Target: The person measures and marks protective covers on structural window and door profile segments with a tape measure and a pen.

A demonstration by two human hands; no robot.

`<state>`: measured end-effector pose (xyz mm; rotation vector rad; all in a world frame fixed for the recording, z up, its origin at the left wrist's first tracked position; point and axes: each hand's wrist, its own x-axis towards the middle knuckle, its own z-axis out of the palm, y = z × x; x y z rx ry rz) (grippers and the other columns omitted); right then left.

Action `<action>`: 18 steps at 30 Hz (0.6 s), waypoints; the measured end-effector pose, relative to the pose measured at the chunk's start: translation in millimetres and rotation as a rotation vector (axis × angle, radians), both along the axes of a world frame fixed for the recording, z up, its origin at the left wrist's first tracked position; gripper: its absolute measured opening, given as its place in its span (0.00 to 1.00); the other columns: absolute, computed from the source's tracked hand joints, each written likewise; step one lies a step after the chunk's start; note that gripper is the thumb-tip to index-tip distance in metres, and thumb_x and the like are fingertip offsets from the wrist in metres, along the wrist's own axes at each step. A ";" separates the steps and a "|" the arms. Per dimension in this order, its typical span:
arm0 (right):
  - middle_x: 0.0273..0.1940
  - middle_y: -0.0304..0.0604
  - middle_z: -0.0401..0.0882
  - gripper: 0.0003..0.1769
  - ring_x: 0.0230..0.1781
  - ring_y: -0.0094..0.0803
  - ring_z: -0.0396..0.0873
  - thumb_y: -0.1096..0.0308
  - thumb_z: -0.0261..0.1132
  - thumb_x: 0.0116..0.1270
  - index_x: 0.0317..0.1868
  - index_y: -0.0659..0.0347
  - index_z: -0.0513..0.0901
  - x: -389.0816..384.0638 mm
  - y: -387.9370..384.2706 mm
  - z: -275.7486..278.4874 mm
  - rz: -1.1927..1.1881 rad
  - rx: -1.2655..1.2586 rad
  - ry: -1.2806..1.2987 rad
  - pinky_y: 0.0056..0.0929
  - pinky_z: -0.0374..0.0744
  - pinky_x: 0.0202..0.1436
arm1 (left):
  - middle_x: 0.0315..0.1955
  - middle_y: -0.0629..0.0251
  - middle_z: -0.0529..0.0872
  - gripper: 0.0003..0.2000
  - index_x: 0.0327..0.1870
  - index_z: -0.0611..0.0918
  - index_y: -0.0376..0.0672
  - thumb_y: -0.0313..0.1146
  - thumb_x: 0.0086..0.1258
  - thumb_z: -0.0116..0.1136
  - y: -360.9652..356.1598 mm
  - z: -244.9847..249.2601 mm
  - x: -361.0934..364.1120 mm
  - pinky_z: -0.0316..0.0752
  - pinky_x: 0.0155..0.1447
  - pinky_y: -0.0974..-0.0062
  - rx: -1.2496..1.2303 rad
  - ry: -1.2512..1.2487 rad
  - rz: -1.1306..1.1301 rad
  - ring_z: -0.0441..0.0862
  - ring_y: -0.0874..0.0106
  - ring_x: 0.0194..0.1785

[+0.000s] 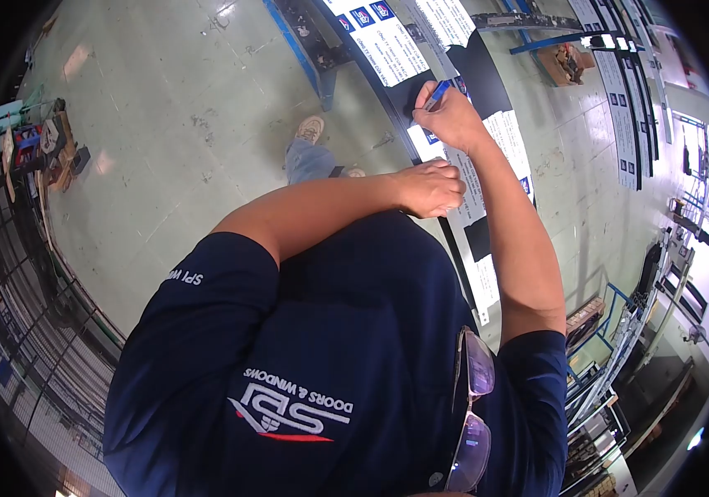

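My right hand (454, 120) pinches a slim blue pen-like tool (439, 93) over a long profile covered in printed white, blue and black film (487, 83). Whether the tool is a marker or a cutter cannot be made out. Closer to my body, my left hand (435, 189) rests with curled fingers at the near part of the same profile. What those fingers hold, if anything, is hidden. A narrow grey strip (472, 195) runs lengthwise along the profile between the hands.
Blue-framed stands (321, 83) support the work. More film-wrapped profiles (623, 116) lie to the right, near a cardboard box (565, 65). Racks of long dark bars (15, 240) stand at left. My shoe (310, 128) is on the floor.
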<state>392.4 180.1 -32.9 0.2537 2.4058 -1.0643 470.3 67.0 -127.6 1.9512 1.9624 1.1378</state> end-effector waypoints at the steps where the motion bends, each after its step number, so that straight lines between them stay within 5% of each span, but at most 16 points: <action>1: 0.25 0.41 0.82 0.08 0.26 0.33 0.82 0.65 0.69 0.55 0.32 0.59 0.83 0.0 0.3 -0.8 -0.007 -0.003 0.036 0.32 0.79 0.35 | 0.50 0.73 0.80 0.13 0.42 0.82 0.50 0.42 0.61 0.69 -0.1 0.0 0.3 0.65 0.65 0.63 -0.001 0.000 0.000 0.73 0.67 0.59; 8: 0.26 0.38 0.83 0.09 0.28 0.28 0.81 0.66 0.70 0.58 0.36 0.60 0.84 8.1 12.3 -0.4 -0.082 -0.045 0.099 0.29 0.79 0.37 | 0.48 0.74 0.80 0.12 0.41 0.82 0.49 0.40 0.61 0.69 -0.8 4.1 -2.6 0.65 0.63 0.63 0.008 0.010 -0.026 0.73 0.68 0.56; 11: 0.36 0.38 0.85 0.07 0.36 0.25 0.83 0.70 0.67 0.65 0.42 0.61 0.85 41.1 25.4 16.4 -0.348 -0.372 0.277 0.24 0.79 0.44 | 0.46 0.75 0.80 0.09 0.39 0.82 0.50 0.39 0.60 0.68 0.7 5.0 -1.8 0.66 0.62 0.64 0.012 0.045 -0.045 0.73 0.69 0.55; 13: 0.44 0.42 0.87 0.13 0.48 0.27 0.85 0.68 0.64 0.74 0.54 0.64 0.85 78.8 38.4 38.4 -0.547 -0.306 0.446 0.24 0.78 0.54 | 0.45 0.76 0.80 0.08 0.37 0.83 0.50 0.38 0.60 0.67 1.3 5.9 -1.0 0.66 0.61 0.65 0.014 0.062 -0.063 0.73 0.70 0.54; 18: 0.50 0.46 0.86 0.13 0.54 0.31 0.83 0.68 0.61 0.79 0.56 0.66 0.83 234.0 105.0 8.3 -0.886 0.248 0.713 0.27 0.76 0.62 | 0.42 0.75 0.79 0.05 0.34 0.82 0.50 0.35 0.60 0.65 5.2 14.0 -4.9 0.67 0.60 0.65 -0.014 0.106 -0.139 0.73 0.71 0.53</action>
